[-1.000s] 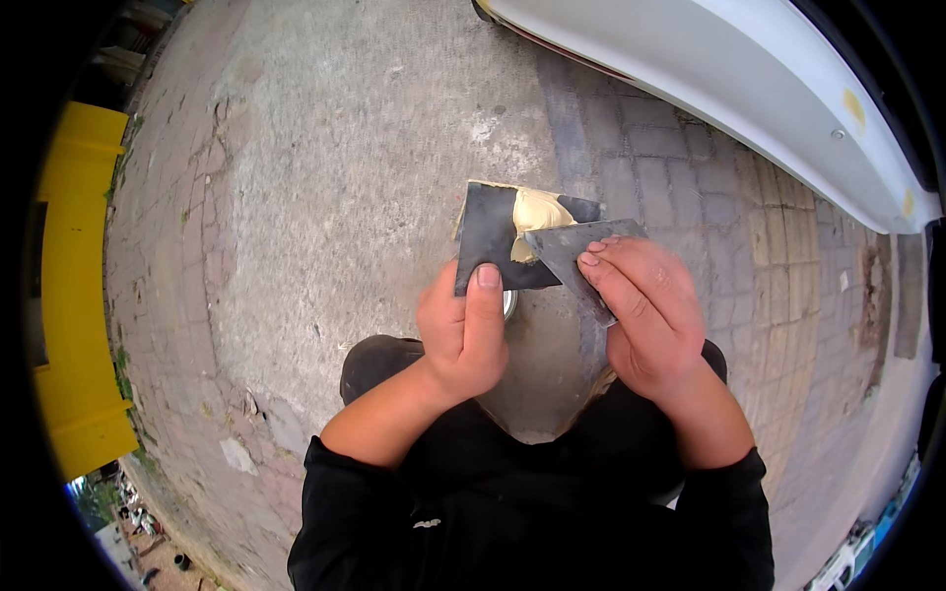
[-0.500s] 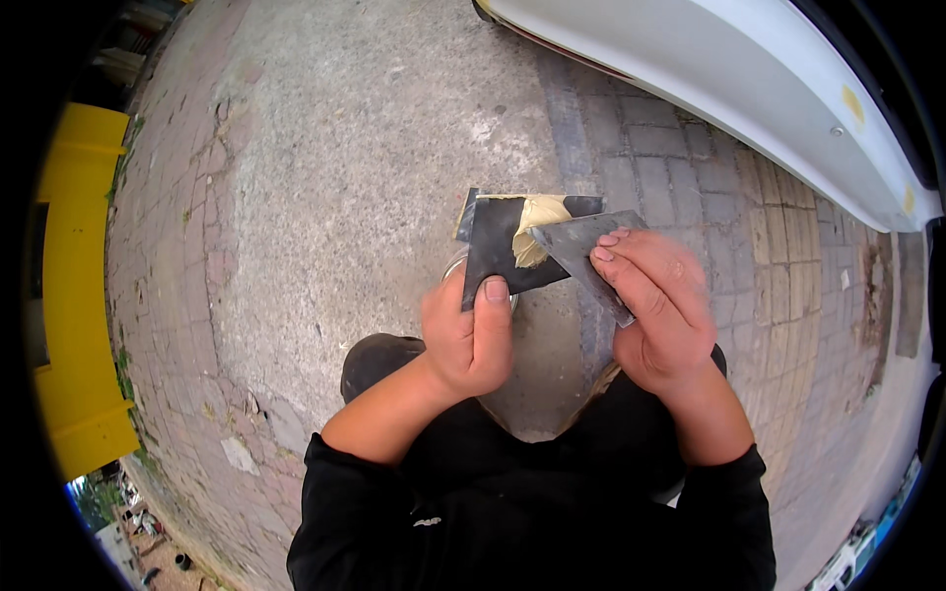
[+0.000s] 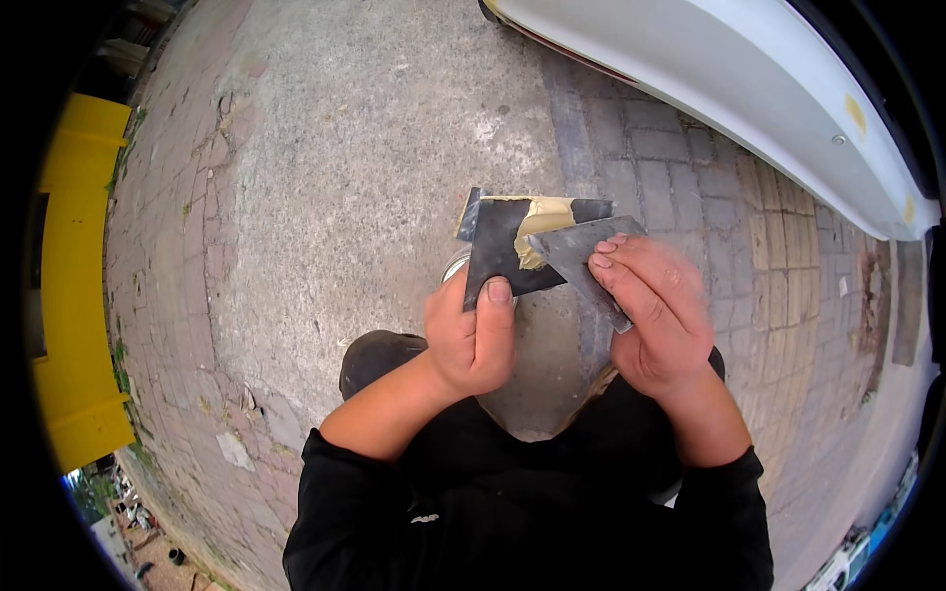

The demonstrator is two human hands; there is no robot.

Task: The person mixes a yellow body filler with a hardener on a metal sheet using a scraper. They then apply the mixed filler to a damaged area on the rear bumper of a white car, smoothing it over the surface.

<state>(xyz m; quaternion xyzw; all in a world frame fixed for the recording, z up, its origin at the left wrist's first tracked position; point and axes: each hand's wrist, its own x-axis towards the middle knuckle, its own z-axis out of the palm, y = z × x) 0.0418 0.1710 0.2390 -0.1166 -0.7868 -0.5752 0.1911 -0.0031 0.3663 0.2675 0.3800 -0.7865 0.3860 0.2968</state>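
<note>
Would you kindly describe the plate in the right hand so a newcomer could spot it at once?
From the large white panel at upper right, look down to the right hand. It holds a thin, flat grey plate. In the left hand is a blackish plate bearing cream paste; this one is paler grey.

Outdoor yard | concrete ground (image 3: 374,128) | brick paving (image 3: 788,271) | white vehicle panel (image 3: 749,84) (yellow-patched)
</note>
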